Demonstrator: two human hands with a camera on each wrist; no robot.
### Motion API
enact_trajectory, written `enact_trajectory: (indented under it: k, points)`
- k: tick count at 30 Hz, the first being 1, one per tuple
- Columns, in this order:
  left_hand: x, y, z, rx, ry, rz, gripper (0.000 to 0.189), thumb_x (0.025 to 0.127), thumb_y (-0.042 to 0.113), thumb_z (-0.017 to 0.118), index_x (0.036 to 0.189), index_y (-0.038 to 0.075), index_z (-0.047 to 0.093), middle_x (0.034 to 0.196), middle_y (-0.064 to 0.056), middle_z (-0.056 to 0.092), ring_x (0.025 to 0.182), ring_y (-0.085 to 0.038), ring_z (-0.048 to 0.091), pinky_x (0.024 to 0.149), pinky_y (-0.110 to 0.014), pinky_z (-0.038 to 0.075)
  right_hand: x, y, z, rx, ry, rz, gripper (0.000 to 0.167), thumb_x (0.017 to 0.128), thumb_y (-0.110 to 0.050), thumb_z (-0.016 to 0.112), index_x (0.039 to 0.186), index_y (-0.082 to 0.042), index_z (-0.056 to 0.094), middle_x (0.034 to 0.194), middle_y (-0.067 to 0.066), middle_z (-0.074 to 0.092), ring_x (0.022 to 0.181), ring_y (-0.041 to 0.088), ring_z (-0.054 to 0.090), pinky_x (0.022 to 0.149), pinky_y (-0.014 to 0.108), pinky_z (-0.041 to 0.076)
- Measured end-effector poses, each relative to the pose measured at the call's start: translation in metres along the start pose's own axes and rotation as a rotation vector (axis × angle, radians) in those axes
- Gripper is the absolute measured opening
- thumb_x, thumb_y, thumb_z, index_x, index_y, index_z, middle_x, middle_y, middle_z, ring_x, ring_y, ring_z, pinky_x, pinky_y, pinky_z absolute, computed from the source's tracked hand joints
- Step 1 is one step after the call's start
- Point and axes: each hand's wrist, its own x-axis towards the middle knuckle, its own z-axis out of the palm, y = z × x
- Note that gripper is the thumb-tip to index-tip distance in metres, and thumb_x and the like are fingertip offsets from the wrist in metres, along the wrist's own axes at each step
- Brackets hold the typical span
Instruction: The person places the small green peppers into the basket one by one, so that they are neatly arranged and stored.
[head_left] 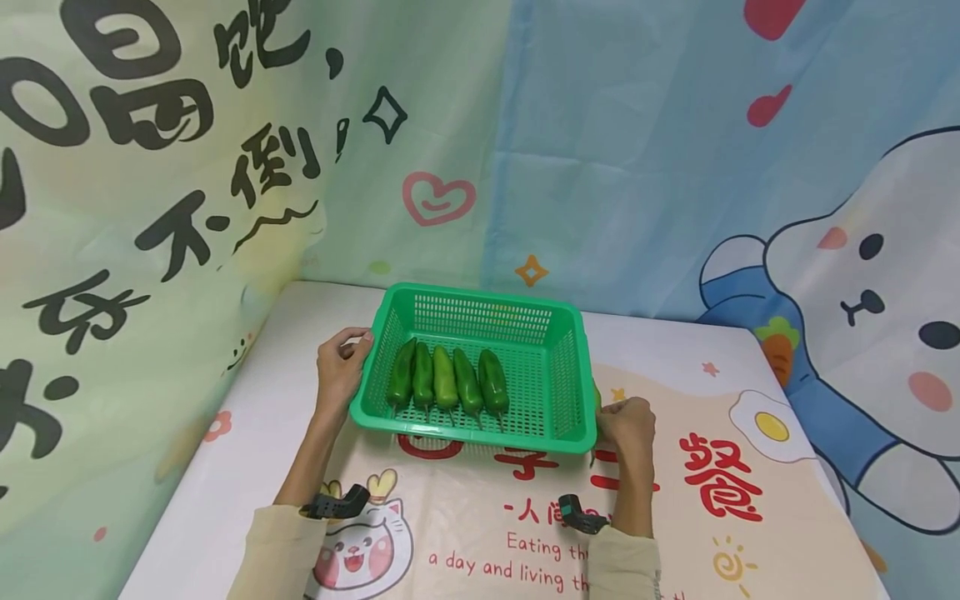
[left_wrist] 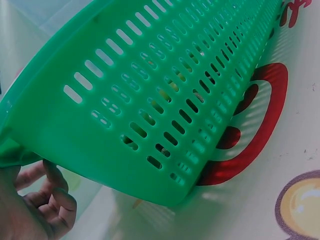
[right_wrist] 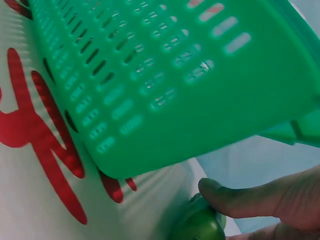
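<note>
A green plastic basket (head_left: 480, 436) with slotted walls stands on the table in the head view. Several green chili peppers (head_left: 446, 379) lie in it side by side, stems toward the near wall. My left hand (head_left: 341, 371) holds the basket's left rim; the left wrist view shows its curled fingers (left_wrist: 62, 202) just under the rim, the thumb hidden. Beside the basket's right wall, my right hand (head_left: 628, 423) pinches another green chili pepper (right_wrist: 199, 227), mostly hidden by hand and basket in the head view. The right thumb presses on it, apart from the basket wall.
A printed tablecloth (head_left: 465, 508) with red lettering and cartoon figures covers the table. Behind and to the left hang printed cloth backdrops (head_left: 615, 217). Dark wrist cameras (head_left: 582, 515) sit at both sleeve cuffs.
</note>
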Motion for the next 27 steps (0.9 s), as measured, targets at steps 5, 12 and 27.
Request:
enact_trajectory:
  k: [5,12,27]
  points:
    - [0.001,0.001,0.000,-0.002,-0.012,-0.010,0.031,0.112,0.022,0.065,0.128,-0.002,0.076,0.094,-0.020,0.078,0.068,-0.002,0.064,0.063,-0.019,0.051,0.005,0.005,0.003,-0.009,0.043,-0.004,0.027,0.094,-0.010,0.066,0.100,0.014,0.074,0.095,0.028,0.070,0.081,0.038,0.063,0.060,0.037,0.050]
    - [0.004,-0.003,0.001,-0.002,-0.015,-0.027,0.033,0.112,0.022,0.064,0.131,-0.003,0.075,0.101,-0.029,0.077,0.066,-0.002,0.062,0.061,-0.019,0.049,0.003,0.008,-0.002,0.114,-0.028,0.075,0.044,0.094,-0.016,0.067,0.124,0.015,0.073,0.125,0.034,0.066,0.107,0.041,0.061,0.083,0.047,0.058]
    - [0.000,0.008,-0.002,0.017,-0.032,-0.051,0.033,0.113,0.020,0.063,0.133,-0.004,0.073,0.086,-0.015,0.076,0.062,-0.004,0.059,0.060,-0.021,0.047,0.015,0.027,-0.019,0.582,-0.201,0.245,0.050,0.094,-0.035,0.089,0.118,0.005,0.071,0.077,-0.004,0.074,0.069,0.012,0.077,0.072,0.022,0.064]
